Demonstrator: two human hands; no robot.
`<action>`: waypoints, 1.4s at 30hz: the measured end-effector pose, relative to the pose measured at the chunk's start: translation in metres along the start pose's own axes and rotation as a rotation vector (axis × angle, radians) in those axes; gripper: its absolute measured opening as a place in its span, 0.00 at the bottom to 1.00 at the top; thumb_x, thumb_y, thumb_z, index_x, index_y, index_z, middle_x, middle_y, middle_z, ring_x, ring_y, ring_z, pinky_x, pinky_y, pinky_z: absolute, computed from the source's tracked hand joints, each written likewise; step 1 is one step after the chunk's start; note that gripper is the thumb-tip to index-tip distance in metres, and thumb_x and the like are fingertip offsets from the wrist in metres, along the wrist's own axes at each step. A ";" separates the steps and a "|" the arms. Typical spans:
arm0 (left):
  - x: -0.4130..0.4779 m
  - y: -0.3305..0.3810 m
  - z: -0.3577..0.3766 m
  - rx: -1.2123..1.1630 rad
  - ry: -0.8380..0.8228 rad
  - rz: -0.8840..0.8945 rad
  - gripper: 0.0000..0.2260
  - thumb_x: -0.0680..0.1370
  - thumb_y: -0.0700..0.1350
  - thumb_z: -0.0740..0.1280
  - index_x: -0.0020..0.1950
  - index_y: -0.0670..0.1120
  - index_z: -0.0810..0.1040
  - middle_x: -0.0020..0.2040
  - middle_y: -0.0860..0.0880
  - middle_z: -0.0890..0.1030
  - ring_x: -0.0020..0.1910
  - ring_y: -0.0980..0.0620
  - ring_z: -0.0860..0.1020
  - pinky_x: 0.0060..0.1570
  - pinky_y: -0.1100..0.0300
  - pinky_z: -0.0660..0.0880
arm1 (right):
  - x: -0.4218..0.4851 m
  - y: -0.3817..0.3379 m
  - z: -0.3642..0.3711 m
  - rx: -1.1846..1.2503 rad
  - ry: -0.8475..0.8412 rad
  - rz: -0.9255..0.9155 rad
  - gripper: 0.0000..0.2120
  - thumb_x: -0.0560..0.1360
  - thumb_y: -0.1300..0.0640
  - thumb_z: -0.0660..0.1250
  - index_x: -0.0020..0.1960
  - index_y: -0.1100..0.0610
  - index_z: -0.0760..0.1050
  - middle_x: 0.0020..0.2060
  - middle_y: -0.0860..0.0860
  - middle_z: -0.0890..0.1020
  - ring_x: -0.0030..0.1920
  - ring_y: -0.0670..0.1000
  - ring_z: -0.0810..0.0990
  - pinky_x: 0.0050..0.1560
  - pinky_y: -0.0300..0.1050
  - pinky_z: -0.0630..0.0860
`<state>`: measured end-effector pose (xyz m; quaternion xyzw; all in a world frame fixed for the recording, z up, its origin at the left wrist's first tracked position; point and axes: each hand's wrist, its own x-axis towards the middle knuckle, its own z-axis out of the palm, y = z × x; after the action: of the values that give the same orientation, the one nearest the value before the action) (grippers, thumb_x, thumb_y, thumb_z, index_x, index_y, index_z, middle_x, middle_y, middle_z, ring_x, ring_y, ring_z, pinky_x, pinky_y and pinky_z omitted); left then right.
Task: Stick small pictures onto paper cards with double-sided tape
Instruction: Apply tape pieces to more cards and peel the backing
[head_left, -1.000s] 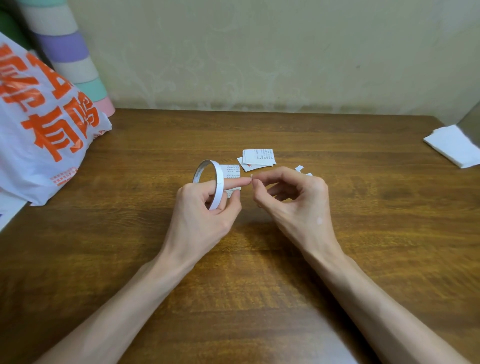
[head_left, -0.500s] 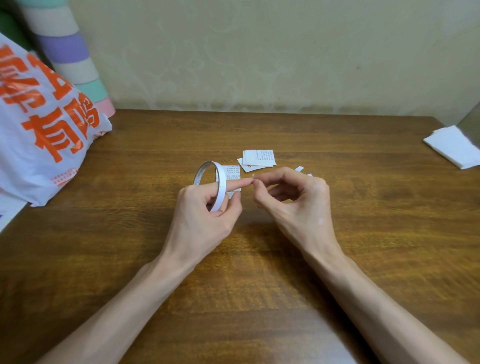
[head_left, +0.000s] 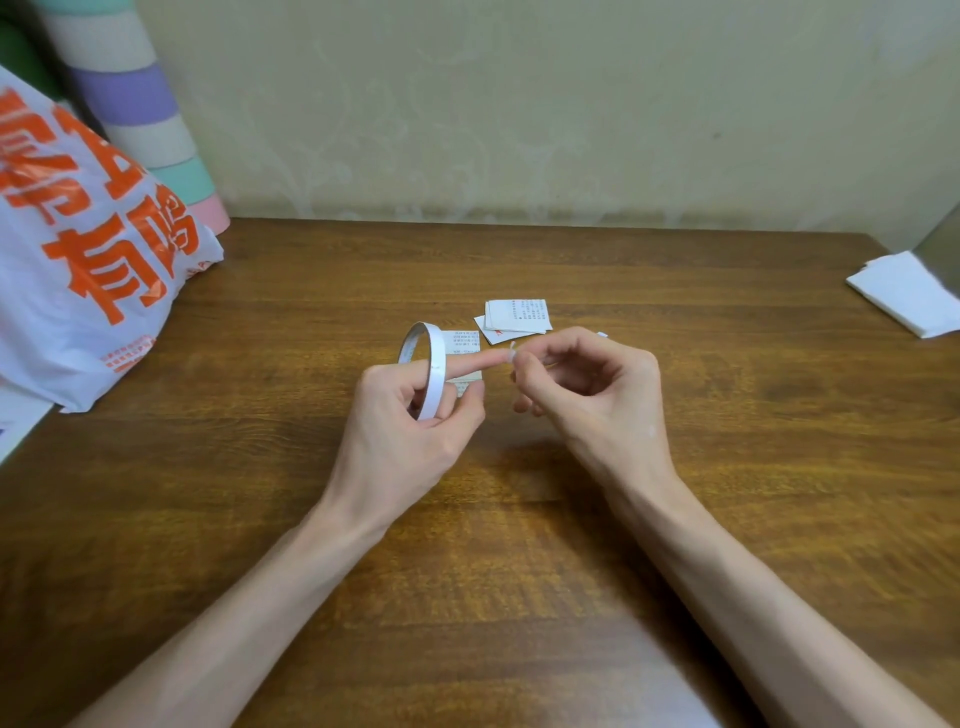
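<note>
1. Wooden brown table (head_left: 519, 597) nearest, bare forearms over it.
2. Left hand (head_left: 410, 436) grips thin white double-sided tape ring (head_left: 427, 374), index finger through and extended; keep it steady.
3. Right hand (head_left: 592, 395) pinches tiny white tape scrap (head_left: 511, 351) at that fingertip; peel slowly.
4. Small printed paper card (head_left: 465, 345) lies behind the ring; stack of small printed pictures (head_left: 517, 318) beyond.

It looked like a home: a wooden desk (head_left: 571, 270) against worn patterned wallpaper (head_left: 519, 104), a printed plastic shopping bag (head_left: 88, 270) slumped alongside.
</note>
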<state>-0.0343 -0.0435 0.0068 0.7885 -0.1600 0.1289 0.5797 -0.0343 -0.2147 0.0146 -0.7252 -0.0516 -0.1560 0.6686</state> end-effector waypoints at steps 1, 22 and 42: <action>0.001 0.001 0.000 -0.015 0.002 -0.003 0.07 0.81 0.34 0.70 0.52 0.40 0.88 0.23 0.57 0.61 0.24 0.58 0.59 0.32 0.67 0.65 | 0.000 0.000 0.000 0.025 -0.009 0.015 0.02 0.76 0.68 0.74 0.45 0.63 0.84 0.36 0.52 0.85 0.33 0.50 0.82 0.40 0.41 0.79; 0.004 0.005 -0.001 -0.164 -0.007 -0.117 0.13 0.81 0.36 0.71 0.57 0.53 0.88 0.26 0.51 0.58 0.27 0.53 0.56 0.34 0.61 0.66 | 0.002 0.002 0.000 0.046 0.003 0.087 0.04 0.79 0.64 0.73 0.45 0.59 0.82 0.36 0.47 0.82 0.33 0.49 0.81 0.37 0.36 0.76; 0.006 0.004 0.001 -0.160 0.021 -0.162 0.12 0.81 0.36 0.71 0.55 0.52 0.88 0.29 0.44 0.57 0.29 0.50 0.55 0.35 0.69 0.67 | 0.041 0.029 -0.063 -0.894 0.211 -0.041 0.02 0.75 0.53 0.74 0.47 0.49 0.84 0.38 0.43 0.84 0.43 0.49 0.85 0.47 0.53 0.82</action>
<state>-0.0305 -0.0459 0.0122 0.7486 -0.0995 0.0765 0.6510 0.0026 -0.2850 0.0027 -0.9215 0.0748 -0.2490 0.2886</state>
